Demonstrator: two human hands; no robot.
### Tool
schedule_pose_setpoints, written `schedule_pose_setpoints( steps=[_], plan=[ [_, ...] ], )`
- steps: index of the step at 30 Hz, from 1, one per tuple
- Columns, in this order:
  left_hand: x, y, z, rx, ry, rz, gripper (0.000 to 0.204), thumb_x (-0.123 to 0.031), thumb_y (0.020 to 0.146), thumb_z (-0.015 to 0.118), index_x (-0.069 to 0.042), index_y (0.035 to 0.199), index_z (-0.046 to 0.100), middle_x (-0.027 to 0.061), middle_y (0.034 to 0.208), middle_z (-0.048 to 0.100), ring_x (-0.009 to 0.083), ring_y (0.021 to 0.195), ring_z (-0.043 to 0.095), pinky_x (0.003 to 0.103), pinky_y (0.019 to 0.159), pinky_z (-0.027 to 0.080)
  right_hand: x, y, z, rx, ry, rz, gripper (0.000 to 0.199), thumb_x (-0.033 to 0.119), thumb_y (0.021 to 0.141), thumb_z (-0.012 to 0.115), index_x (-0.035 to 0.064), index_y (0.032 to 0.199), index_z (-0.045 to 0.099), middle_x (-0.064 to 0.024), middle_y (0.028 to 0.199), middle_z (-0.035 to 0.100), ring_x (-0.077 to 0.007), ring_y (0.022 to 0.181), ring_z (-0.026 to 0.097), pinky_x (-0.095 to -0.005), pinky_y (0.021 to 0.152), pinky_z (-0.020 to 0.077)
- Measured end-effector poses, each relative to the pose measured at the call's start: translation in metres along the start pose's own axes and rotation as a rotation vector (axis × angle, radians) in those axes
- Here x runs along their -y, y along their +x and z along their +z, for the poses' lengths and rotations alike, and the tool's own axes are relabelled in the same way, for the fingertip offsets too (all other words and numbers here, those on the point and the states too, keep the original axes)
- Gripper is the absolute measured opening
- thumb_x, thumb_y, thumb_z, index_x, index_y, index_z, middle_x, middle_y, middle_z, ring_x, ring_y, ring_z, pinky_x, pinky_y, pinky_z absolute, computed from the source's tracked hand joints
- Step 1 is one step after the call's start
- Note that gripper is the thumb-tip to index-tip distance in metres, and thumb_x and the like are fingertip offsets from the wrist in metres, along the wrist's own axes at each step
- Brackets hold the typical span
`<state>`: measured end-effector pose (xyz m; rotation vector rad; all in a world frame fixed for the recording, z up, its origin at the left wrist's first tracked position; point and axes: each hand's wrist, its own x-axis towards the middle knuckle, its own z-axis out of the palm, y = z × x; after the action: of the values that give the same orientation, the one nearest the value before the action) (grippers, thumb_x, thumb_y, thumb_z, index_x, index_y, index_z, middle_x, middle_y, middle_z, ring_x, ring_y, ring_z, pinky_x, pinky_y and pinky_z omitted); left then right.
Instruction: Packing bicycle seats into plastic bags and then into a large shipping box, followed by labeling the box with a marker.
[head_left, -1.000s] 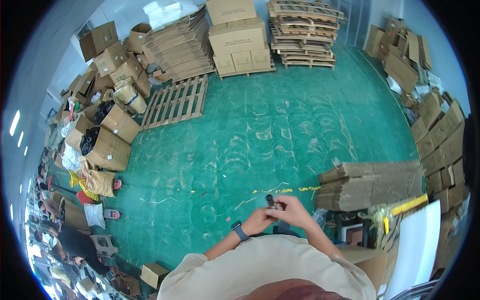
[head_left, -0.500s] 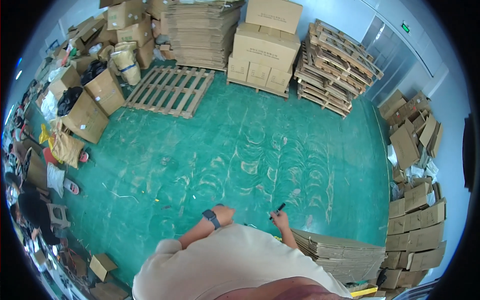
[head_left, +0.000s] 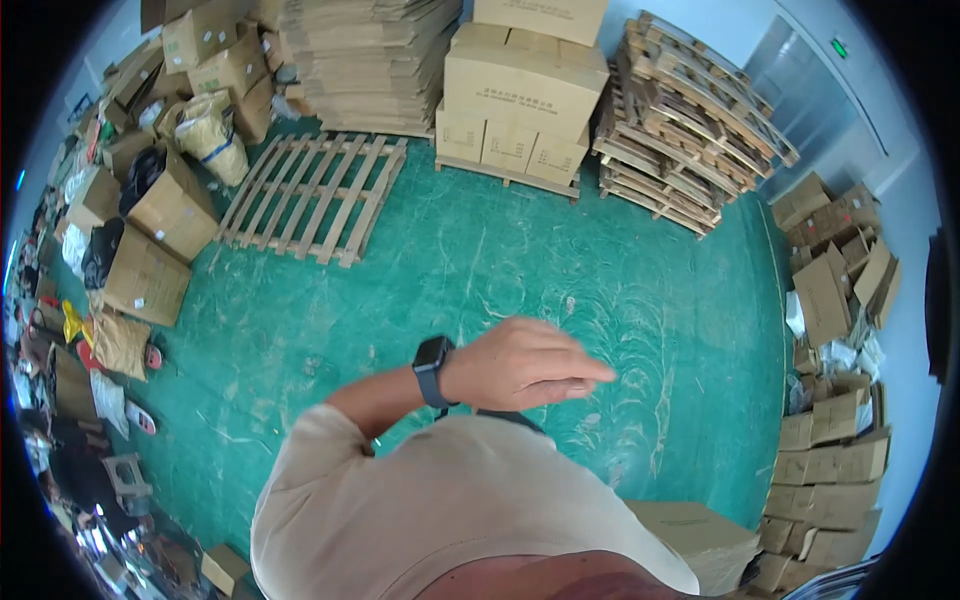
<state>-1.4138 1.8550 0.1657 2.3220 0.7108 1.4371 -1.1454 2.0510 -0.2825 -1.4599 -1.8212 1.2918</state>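
- Fingers (head_left: pixel 578 366) of the left hand (head_left: pixel 518 362) stretch out straight and close together, pointing right, with no grip visible; the palm side is hidden.
- Right hand out of view; cannot tell how its fingers stand.
- Watch (head_left: pixel 433 358) on the left wrist.
- Dark item (head_left: pixel 512 417) just below the left hand, at the shirt's (head_left: pixel 450 490) upper edge, mostly hidden.
- Carton (head_left: pixel 695 537) at lower right, beside the shirt.
- Green floor (head_left: pixel 470 270) beyond.

Even light covers the floor (head_left: pixel 470 275), edges bowing into black.
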Motion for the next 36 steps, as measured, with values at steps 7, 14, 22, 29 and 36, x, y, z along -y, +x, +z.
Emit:
schedule_pose_setpoints(
  steps=[7, 14, 22, 29, 36],
  plan=[
    [0.101, 0.206, -0.11, -0.449, 0.118, 0.481, 0.013, -0.016, 0.086, 0.077, -0.013, 0.099, 0.077, 0.0001, 0.078, 0.062, 0.0211, 0.062, 0.061, 0.035, 0.052, 0.045, 0.045, 0.245, -0.01, 0.131, 0.257, 0.085, 0.026, 0.024, 0.105, 0.072, 0.0034, 0.12, 0.072, -0.0091, 0.086, 0.076, -0.0177, 0.078, 0.075, -0.0347, 0.068, 0.0607],
    [0.304, 0.201, -0.22, -0.206, 0.346, 0.233, 0.013, -0.015, 0.084, 0.079, -0.012, 0.096, 0.073, 0.0015, 0.082, 0.062, 0.0218, 0.067, 0.062, 0.036, 0.056, 0.045, 0.064, 0.506, -0.114, -0.067, 0.45, 0.137, 0.031, 0.023, 0.105, 0.072, 0.0031, 0.128, 0.07, -0.0108, 0.09, 0.078, -0.0192, 0.079, 0.076, -0.0355, 0.07, 0.063],
    [0.618, 0.248, -0.334, -0.326, 0.404, 0.001, 0.026, -0.009, 0.086, 0.081, -0.009, 0.112, 0.077, 0.0068, 0.096, 0.076, 0.0285, 0.076, 0.07, 0.042, 0.064, 0.052, 0.301, 0.684, -0.087, 0.102, 0.308, 0.004, 0.023, 0.028, 0.11, 0.068, 0.0057, 0.109, 0.071, -0.0011, 0.081, 0.067, -0.0121, 0.079, 0.069, -0.0296, 0.07, 0.0541],
    [0.944, 0.286, -0.309, -0.077, 0.441, -0.243, 0.045, -0.021, 0.095, 0.078, -0.011, 0.137, 0.068, 0.0098, 0.117, 0.077, 0.0338, 0.103, 0.074, 0.042, 0.085, 0.06, 0.465, 0.812, -0.099, 0.548, 0.2, 0.084, 0.019, 0.022, 0.111, 0.067, 0.0034, 0.106, 0.069, 0.0009, 0.079, 0.061, -0.0065, 0.071, 0.057, -0.028, 0.063, 0.0473],
    [1.121, 0.332, -0.351, 0.297, 0.192, -0.604, 0.041, -0.028, 0.094, 0.081, -0.016, 0.131, 0.067, 0.0048, 0.107, 0.075, 0.026, 0.091, 0.074, 0.039, 0.078, 0.059, 0.478, 1.02, -0.116, 0.447, -0.03, -0.212, 0.025, 0.02, 0.101, 0.079, 0.0006, 0.117, 0.077, 0.0005, 0.09, 0.065, -0.0094, 0.077, 0.058, -0.0292, 0.069, 0.0486]
  ],
)
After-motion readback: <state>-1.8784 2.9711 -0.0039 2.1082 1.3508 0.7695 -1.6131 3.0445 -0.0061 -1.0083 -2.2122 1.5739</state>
